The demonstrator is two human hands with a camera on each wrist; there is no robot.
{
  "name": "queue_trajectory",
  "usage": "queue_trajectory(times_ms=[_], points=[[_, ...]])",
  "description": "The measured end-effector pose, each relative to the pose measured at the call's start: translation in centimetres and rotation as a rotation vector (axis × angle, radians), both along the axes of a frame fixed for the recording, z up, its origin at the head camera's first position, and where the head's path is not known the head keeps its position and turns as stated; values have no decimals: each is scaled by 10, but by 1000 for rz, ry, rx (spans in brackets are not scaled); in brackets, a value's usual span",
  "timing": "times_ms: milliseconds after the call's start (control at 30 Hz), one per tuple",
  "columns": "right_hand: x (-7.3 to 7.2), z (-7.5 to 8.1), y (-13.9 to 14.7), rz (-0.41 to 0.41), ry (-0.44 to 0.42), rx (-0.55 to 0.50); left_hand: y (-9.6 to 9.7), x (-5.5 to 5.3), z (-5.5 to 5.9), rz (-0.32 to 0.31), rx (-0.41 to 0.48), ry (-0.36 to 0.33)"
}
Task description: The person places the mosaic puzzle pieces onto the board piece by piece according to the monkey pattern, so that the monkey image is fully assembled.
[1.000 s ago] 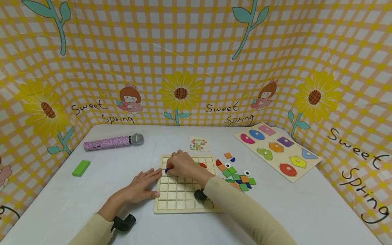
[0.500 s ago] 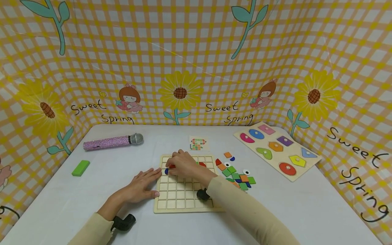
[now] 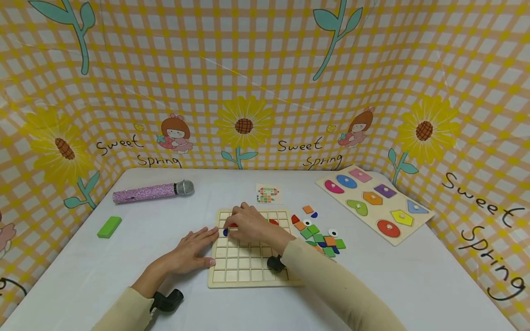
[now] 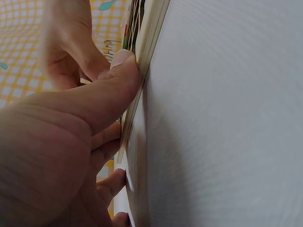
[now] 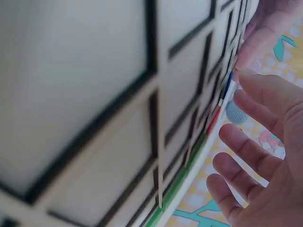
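Gridded board (image 3: 244, 263) partly hidden by right hand (image 3: 250, 224), fingers' (image 5: 246, 147) hold on blue piece (image 3: 225, 232) unclear, left hand (image 3: 188, 253) straight-fingered.

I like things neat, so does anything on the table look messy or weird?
Nothing I can see is spilled or broken. The loose pieces right of the grid board lie jumbled, some overlapping, and the shape puzzle sits slanted. The microphone seems a bit odd among puzzles.
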State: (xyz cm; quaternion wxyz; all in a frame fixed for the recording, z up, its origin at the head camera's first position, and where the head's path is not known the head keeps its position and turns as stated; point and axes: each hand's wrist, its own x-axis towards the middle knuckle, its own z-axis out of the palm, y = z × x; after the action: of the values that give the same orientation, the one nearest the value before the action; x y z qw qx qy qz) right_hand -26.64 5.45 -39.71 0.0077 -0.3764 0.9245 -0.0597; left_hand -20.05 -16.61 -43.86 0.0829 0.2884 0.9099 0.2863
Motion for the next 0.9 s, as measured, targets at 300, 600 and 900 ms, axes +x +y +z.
queue_trajectory(times_ms=[300,600,900], points=[[3,15,33,-32,-30,-171,1,0,0,6,16,-6],[14,19,96,-167,-35,-205,0,0,-2,3,17,1],[12,3,150,-288,63,-170,1,0,-1,6,11,-3]])
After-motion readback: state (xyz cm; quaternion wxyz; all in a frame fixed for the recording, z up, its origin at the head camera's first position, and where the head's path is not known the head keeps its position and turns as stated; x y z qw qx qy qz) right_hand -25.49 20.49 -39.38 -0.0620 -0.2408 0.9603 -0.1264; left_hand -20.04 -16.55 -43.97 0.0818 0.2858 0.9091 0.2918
